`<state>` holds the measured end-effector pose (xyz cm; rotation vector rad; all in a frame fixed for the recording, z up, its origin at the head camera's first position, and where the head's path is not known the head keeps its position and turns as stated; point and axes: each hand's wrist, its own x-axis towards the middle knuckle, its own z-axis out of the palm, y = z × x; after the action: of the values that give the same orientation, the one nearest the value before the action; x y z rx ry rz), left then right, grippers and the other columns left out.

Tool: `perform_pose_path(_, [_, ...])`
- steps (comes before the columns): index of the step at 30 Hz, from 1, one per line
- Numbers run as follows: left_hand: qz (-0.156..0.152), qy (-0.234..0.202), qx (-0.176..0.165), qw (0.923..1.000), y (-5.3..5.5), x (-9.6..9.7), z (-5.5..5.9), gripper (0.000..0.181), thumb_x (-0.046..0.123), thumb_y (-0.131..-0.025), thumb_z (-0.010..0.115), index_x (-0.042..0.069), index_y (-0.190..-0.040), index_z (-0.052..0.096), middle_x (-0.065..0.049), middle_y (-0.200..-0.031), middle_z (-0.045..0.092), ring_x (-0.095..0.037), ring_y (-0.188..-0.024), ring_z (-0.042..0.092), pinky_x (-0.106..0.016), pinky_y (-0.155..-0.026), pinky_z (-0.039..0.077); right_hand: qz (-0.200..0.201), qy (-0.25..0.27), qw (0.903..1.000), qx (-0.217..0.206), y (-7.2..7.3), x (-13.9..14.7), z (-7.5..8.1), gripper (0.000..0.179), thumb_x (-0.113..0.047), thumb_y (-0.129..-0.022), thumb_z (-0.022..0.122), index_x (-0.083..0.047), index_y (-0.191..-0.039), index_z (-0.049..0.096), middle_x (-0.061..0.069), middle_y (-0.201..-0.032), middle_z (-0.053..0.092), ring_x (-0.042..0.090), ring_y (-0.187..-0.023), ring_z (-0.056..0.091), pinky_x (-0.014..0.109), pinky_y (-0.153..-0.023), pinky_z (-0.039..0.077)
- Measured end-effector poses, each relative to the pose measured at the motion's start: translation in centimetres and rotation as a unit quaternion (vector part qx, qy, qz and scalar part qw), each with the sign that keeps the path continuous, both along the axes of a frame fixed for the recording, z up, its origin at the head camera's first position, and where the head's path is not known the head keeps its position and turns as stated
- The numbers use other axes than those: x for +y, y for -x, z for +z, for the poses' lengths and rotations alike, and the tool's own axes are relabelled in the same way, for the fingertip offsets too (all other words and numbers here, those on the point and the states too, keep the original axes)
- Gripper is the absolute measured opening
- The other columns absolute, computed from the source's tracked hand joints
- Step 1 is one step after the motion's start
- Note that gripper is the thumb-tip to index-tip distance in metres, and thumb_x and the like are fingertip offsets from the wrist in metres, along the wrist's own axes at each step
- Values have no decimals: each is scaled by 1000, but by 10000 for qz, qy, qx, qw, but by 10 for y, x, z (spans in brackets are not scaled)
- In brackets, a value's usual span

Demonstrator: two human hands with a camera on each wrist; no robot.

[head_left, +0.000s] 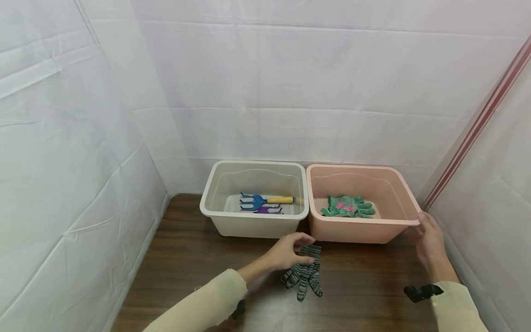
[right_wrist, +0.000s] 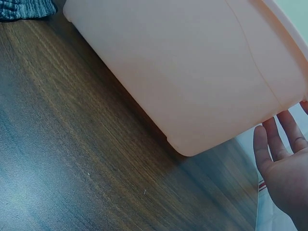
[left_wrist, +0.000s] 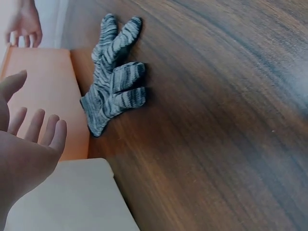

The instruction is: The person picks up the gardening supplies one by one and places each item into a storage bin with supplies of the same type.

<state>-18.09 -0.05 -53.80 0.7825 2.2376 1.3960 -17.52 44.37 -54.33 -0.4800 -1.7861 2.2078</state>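
A grey-and-black striped knitted glove lies on the brown table, fingers towards the near edge. My left hand hovers over its cuff end, thumb and fingers apart and loosely bent. In the left wrist view that hand shows a gap from the glove. At the right front corner of the pink plastic bin, my right hand holds the rim. Its fingers reach under the rim in the right wrist view; the thumb is hidden there. Inside the bin lie green gloves with pink patches.
Left of the pink bin, side by side with it, stands a cream bin. It holds a blue hand rake with a yellow handle and a purple rake. White cloth walls enclose the table at the back and sides.
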Motion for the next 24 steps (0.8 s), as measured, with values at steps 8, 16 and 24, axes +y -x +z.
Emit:
perform_pose_path(8, [-31,246,50,9997,-3,2,-17,56,21,-93,86,11,-143,62,-1,-143,64,-26,-136,57,-44,-113,47,-110,67,9999,-41,0,1,-1,45,-42,-109,60,-17,-146,56,-8,-132,64,12,-120,62,24,-86,56])
perform_pose_path(16, [-56,479,207,9986,-4,2,-23,63,20,-90,88,9,-145,60,-5,-144,62,-29,-137,56,-38,-113,47,-100,-20,9999,-99,1,-1,0,46,-44,-109,61,-18,-147,56,-7,-135,63,12,-121,61,25,-87,55])
perform_pose_path(24, [17,742,374,9965,-8,5,-32,63,21,-87,91,11,-142,63,-4,-139,65,-21,-131,59,-33,-110,48,-116,-5,9999,-36,3,1,0,43,-42,-109,60,-17,-144,56,-8,-131,64,12,-119,61,26,-88,55])
